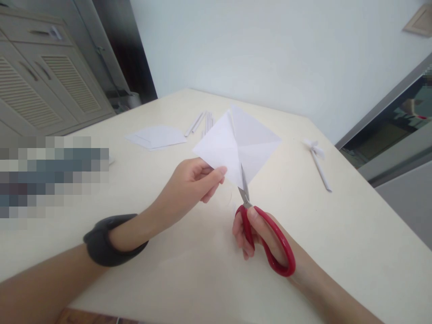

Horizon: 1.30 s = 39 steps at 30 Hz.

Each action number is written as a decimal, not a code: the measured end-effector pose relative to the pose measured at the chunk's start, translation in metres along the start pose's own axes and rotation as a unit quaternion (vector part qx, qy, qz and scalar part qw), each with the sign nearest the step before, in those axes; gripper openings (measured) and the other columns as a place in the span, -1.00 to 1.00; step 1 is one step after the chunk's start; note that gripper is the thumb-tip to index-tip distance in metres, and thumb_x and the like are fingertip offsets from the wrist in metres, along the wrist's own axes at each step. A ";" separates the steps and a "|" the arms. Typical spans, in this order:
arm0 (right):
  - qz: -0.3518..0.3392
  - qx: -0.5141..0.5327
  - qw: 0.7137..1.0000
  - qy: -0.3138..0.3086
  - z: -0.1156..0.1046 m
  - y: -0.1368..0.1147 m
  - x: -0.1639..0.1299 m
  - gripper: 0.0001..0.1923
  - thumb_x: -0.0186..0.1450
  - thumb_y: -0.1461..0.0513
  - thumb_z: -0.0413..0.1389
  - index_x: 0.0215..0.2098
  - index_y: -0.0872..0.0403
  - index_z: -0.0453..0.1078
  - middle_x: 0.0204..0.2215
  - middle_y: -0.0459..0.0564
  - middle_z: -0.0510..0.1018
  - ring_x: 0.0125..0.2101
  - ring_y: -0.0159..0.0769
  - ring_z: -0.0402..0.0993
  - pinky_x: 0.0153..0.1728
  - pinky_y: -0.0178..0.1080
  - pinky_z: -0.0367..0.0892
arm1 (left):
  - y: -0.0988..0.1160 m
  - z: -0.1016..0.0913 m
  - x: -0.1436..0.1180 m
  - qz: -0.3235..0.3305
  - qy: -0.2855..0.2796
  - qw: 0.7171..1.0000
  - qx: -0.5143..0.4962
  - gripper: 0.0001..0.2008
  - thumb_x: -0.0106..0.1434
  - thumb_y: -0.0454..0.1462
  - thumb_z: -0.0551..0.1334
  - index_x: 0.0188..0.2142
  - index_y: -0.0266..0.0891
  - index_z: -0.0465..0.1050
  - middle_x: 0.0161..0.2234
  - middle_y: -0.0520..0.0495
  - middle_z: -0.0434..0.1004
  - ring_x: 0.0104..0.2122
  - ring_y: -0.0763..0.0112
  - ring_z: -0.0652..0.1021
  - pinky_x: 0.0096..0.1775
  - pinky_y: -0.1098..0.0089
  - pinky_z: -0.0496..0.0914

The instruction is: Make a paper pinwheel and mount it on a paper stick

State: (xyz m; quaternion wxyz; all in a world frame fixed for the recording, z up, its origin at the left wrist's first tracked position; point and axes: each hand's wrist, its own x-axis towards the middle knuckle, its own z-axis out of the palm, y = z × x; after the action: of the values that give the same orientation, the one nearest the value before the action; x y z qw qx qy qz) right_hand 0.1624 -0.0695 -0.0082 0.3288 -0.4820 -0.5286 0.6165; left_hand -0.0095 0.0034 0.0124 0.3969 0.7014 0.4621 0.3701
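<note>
My left hand (202, 180) pinches the lower left part of a white sheet of paper (258, 135), thumb on top and fingers beneath. The paper is held above the table, turned with a corner toward me and creased across its middle. Red-handled scissors (281, 243) are in my right hand (258, 231), with my thumb and fingers through the loops. Their blades point away from me and meet the paper near its closest corner. One blade shows against the sheet; a gap between the two paper halves runs up from there.
On the white table (189, 270), several rolled paper sticks (195, 124) lie behind the sheet. Paper pieces (157, 137) rest to their left. At the right lies a paper stick with a flower-like end (320, 168). A wall (270, 54) rises behind; a cabinet (43, 76) stands at left.
</note>
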 end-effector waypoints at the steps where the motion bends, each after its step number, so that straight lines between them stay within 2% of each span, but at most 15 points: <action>1: -0.001 0.001 1.000 0.000 0.000 0.000 0.000 -0.49 0.23 -0.16 -0.08 -0.49 0.10 0.26 -0.59 -0.10 0.33 -0.64 -0.46 0.23 -0.55 -0.33 0.18 | 0.000 0.000 0.000 -0.001 0.000 1.000 0.001 -0.67 0.24 -0.17 0.09 -0.63 -0.21 0.25 -0.76 0.10 0.21 -0.66 0.50 0.28 -0.53 0.48 0.21; 13: 0.008 -0.025 1.000 0.004 -0.002 0.000 -0.002 -0.51 0.28 -0.11 -0.11 -0.47 0.12 0.27 -0.59 -0.11 0.32 -0.66 -0.49 0.23 -0.65 -0.39 0.11 | -0.001 0.000 0.001 -0.008 -0.016 1.000 -0.017 -0.63 0.24 -0.15 0.10 -0.66 -0.22 0.26 -0.76 0.10 0.21 -0.64 0.50 0.30 -0.52 0.47 0.21; 18: -0.010 -0.041 0.999 0.016 0.001 0.008 0.000 -0.52 0.28 -0.11 -0.10 -0.45 0.11 0.28 -0.56 -0.11 0.35 -0.62 -0.51 0.24 -0.57 -0.38 0.19 | -0.005 0.002 0.002 -0.006 -0.033 0.999 -0.031 -0.71 0.22 -0.18 0.12 -0.59 -0.22 0.32 -0.75 0.13 0.23 -0.65 0.50 0.31 -0.51 0.47 0.25; 22: -0.021 -0.044 0.999 0.006 0.004 0.012 0.002 -0.57 0.29 -0.08 -0.07 -0.43 0.11 0.27 -0.55 -0.12 0.36 -0.58 -0.51 0.25 -0.52 -0.39 0.22 | -0.006 0.003 0.002 0.002 -0.066 0.997 -0.039 -0.68 0.22 -0.20 0.12 -0.64 -0.24 0.29 -0.75 0.13 0.24 -0.63 0.50 0.34 -0.46 0.46 0.29; 26: -0.022 -0.041 0.999 0.010 0.003 0.009 0.001 -0.53 0.28 -0.11 -0.09 -0.44 0.12 0.27 -0.54 -0.10 0.36 -0.59 -0.50 0.24 -0.55 -0.38 0.21 | -0.006 0.002 0.002 -0.001 -0.088 0.996 -0.032 -0.56 0.23 -0.19 0.11 -0.75 -0.24 0.20 -0.75 0.08 0.24 -0.53 0.43 0.44 -0.44 0.45 0.29; 32: 0.005 -0.051 0.999 0.000 0.003 0.001 -0.003 -0.45 0.25 -0.18 -0.16 -0.40 0.11 0.29 -0.51 -0.06 0.36 -0.60 -0.48 0.23 -0.67 -0.40 0.09 | -0.010 0.002 0.001 -0.010 -0.107 0.992 -0.068 -0.55 0.25 -0.19 0.10 -0.75 -0.23 0.20 -0.74 0.10 0.23 -0.52 0.45 0.44 -0.38 0.44 0.29; 39: -0.018 -0.025 0.999 -0.020 0.003 0.003 -0.001 -0.42 0.25 -0.19 -0.18 -0.40 0.13 0.31 -0.52 -0.06 0.36 -0.61 -0.47 0.23 -0.56 -0.34 0.17 | -0.011 0.005 0.001 -0.015 -0.118 0.989 -0.088 -0.58 0.26 -0.19 0.11 -0.71 -0.23 0.23 -0.73 0.11 0.22 -0.50 0.45 0.43 -0.34 0.43 0.29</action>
State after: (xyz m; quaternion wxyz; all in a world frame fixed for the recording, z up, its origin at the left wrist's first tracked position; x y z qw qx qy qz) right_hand 0.1602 -0.0720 -0.0114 0.3175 -0.4682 -0.5590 0.6062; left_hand -0.0091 0.0064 0.0005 0.5140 0.6954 0.3888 0.3179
